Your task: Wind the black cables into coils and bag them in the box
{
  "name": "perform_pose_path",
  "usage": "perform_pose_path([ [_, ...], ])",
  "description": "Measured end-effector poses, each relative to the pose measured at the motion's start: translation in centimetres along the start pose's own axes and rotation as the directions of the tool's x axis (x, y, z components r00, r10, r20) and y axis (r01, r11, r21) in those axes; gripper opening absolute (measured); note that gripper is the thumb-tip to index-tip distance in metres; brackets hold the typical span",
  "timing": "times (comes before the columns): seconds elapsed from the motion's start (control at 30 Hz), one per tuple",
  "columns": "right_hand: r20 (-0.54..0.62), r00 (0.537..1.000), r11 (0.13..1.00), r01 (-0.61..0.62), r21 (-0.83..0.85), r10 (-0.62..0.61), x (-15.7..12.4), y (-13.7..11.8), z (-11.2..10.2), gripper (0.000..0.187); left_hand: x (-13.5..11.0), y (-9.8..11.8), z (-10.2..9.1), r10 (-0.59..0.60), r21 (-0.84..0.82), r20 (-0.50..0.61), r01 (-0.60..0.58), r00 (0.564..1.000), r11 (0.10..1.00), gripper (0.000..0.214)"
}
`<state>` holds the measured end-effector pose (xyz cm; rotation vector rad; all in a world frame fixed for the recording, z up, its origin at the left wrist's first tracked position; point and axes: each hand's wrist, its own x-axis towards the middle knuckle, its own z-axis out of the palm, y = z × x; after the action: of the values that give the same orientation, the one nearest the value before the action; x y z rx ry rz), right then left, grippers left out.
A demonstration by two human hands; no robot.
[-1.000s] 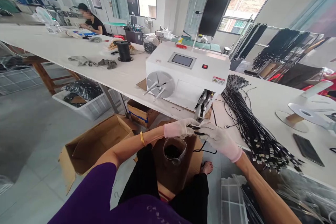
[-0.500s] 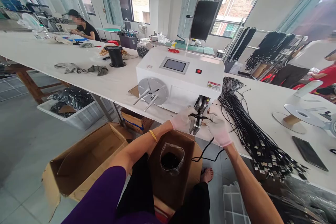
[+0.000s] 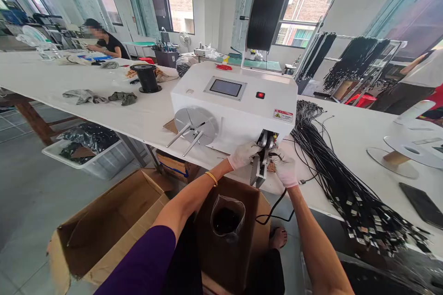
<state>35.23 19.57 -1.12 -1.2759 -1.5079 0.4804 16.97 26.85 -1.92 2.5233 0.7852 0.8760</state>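
The cable (image 3: 271,214) is largely hidden where it is pressed into the machine's tying head (image 3: 262,162); only a loop hanging below the tabletop (image 3: 145,117) edge is seen. It is clasped in the closed right hand (image 3: 284,167). The left hand (image 3: 244,154) is curled against the head; its grip cannot be told. Dark contents, hard to make out, are held in a bag (image 3: 226,214) inside a box (image 3: 253,233).

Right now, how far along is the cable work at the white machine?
Done, it seems: dark contents sit in the clear bag inside the box below. In hand: the left hand and right hand hold a black cable at the white machine's metal head. Left: a large pile of black cables lies on the table, so much probably remains.
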Motion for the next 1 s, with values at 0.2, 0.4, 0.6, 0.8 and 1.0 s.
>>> perform_pose_path([
  [0.2,-0.041,0.992,0.985,-0.114,0.128,0.12,-0.4,-1.2,0.4,0.027,-0.6,1.1,-0.2,-0.078,-0.153,-0.064,0.068,0.995,0.986,0.024],
  [0.4,0.067,0.951,0.898,-0.307,0.315,0.301,-1.1,-4.2,-0.1,0.043,-1.7,4.2,-2.2,-0.12,-0.337,-0.16,0.06,0.98,0.939,0.017],
  [0.6,0.051,0.955,0.855,-0.285,0.433,0.292,-4.7,-7.4,-0.2,0.037,-7.2,7.8,-5.4,-0.193,-0.591,0.026,0.171,0.981,0.788,0.032],
  [0.8,0.264,0.955,0.952,-0.202,0.231,0.139,-11.5,-11.1,1.0,0.03,-14.3,8.5,-5.1,-0.129,-0.919,0.363,0.377,0.923,0.113,0.052],
  [1.0,0.375,0.915,0.986,-0.168,0.018,0.149,-15.9,-12.3,3.1,0.03,-19.6,10.4,-0.3,0.093,-0.753,0.634,0.64,0.768,-0.154,0.049],
])
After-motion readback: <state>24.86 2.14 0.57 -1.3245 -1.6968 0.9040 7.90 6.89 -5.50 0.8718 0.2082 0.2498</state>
